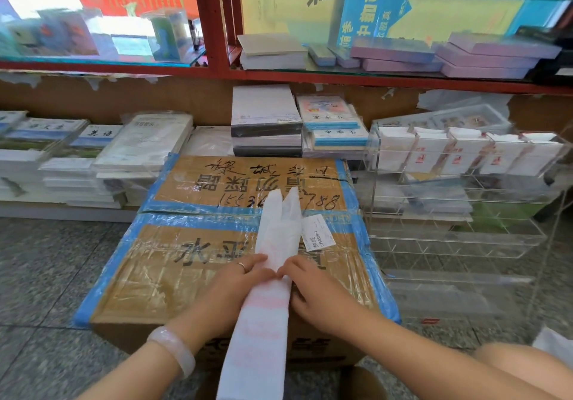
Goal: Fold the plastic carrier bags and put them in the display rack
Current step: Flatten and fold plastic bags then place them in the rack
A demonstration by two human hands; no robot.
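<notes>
A white plastic carrier bag [273, 278] with faint red print lies folded into a long narrow strip on top of a taped cardboard box [198, 263]. Its two handles point away from me and its lower end hangs over the box's near edge. My left hand [238, 278] presses on the strip's left edge and my right hand [313, 288] on its right edge, fingertips meeting near the strip's middle. A clear acrylic display rack [459, 201] stands to the right of the box. Its top row holds several folded white bags [431, 151]; the lower tiers look bare.
Stacks of wrapped exercise books [136, 148] and paper reams [266, 120] line the low shelf behind the box. A red-framed glass cabinet [214, 27] with books rises above. Speckled floor lies to the left. My knee [521, 365] is at the lower right.
</notes>
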